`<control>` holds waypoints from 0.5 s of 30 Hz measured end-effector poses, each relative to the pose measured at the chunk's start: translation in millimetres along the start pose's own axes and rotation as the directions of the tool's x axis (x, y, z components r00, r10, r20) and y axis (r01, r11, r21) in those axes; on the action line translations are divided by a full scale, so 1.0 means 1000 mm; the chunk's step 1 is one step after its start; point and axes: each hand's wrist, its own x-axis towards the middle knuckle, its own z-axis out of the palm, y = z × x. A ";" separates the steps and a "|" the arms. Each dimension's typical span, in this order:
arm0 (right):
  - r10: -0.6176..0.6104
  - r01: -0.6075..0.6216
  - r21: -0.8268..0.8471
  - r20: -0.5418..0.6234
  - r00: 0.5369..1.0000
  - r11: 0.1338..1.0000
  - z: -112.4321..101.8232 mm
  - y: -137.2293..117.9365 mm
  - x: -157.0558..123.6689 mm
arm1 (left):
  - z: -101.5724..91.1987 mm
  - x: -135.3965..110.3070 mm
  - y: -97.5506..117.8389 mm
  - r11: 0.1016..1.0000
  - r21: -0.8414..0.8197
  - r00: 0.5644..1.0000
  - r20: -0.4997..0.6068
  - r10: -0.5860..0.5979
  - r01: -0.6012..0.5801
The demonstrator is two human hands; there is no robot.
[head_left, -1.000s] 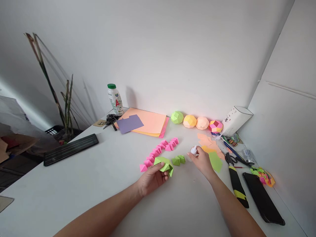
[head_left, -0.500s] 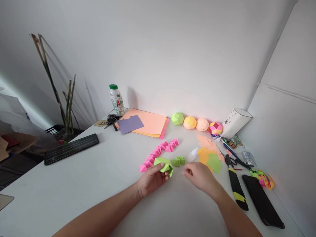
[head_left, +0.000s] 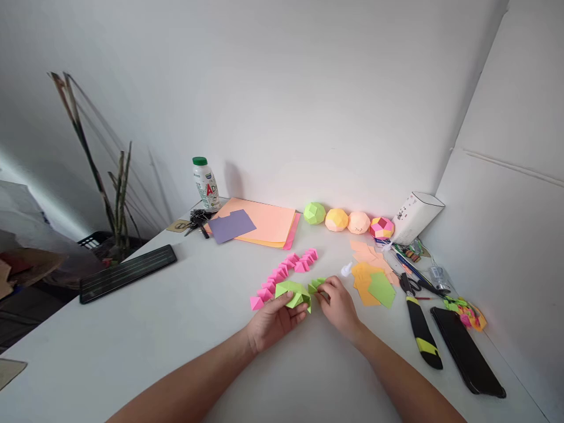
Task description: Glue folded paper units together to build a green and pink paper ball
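My left hand [head_left: 277, 320] is closed around a partly built green paper polyhedron [head_left: 292, 289], a hollow faceted shell whose open side faces lower right. Just right of it, my right hand [head_left: 339, 305] has thumb and fingers pinched on one of the small green folded paper pieces [head_left: 314, 285]; the fingertips partly cover these pieces. Behind my left hand runs a row of pink folded paper pieces [head_left: 278, 274]. A small glue bottle [head_left: 346, 269] with a white nozzle stands beyond my right hand, its lower part mostly hidden.
Finished paper balls [head_left: 336, 220] line the wall. Orange cut-outs [head_left: 365, 285] and a green one [head_left: 382, 289] lie at right, near scissors [head_left: 409, 284], a yellow-black cutter [head_left: 423, 335] and a phone [head_left: 467, 352]. Coloured sheets [head_left: 268, 220], a bottle [head_left: 205, 185] and a black bar [head_left: 130, 273] are left.
My right hand has moved left and its fingers have come onto the small green folded pieces. My left hand keeps the green polyhedron in almost the same place. The view has shifted slightly.
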 end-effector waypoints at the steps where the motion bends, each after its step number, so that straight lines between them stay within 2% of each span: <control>1: 0.007 -0.006 0.034 -0.031 0.999 0.999 -0.001 -0.001 0.000 | 0.001 0.000 0.000 1.000 0.001 1.000 -0.001 -0.002 0.002; 4: 0.030 -0.013 0.152 -0.108 0.994 0.988 -0.010 -0.006 -0.006 | 0.002 0.001 0.000 1.000 -0.005 1.000 -0.013 -0.007 0.007; 5: 0.045 -0.018 0.221 -0.119 0.992 0.975 -0.013 -0.009 -0.010 | 0.002 0.001 0.000 1.000 -0.009 1.000 -0.016 -0.007 0.007; 6: 0.084 -0.037 0.368 -0.114 0.990 0.929 -0.015 -0.012 -0.016 | 0.002 0.001 0.000 1.000 -0.012 1.000 -0.016 -0.006 0.006; 8: 0.167 -0.127 0.616 -0.009 0.986 0.777 -0.016 -0.019 -0.030 | 0.002 0.001 0.000 1.000 -0.012 1.000 -0.010 -0.006 0.006; 10: 0.218 -0.260 0.748 0.158 0.963 0.611 -0.010 -0.023 -0.043 | 0.002 0.001 0.000 1.000 -0.009 1.000 -0.001 -0.006 0.006; 13: 0.277 -0.412 0.806 0.318 0.907 0.425 0.004 -0.027 -0.055 | 0.000 0.000 -0.001 1.000 -0.007 1.000 0.030 0.001 -0.001; 15: 0.293 -0.441 0.818 0.348 0.890 0.370 0.011 -0.028 -0.056 | -0.001 0.000 -0.001 1.000 0.005 0.998 0.067 0.012 -0.013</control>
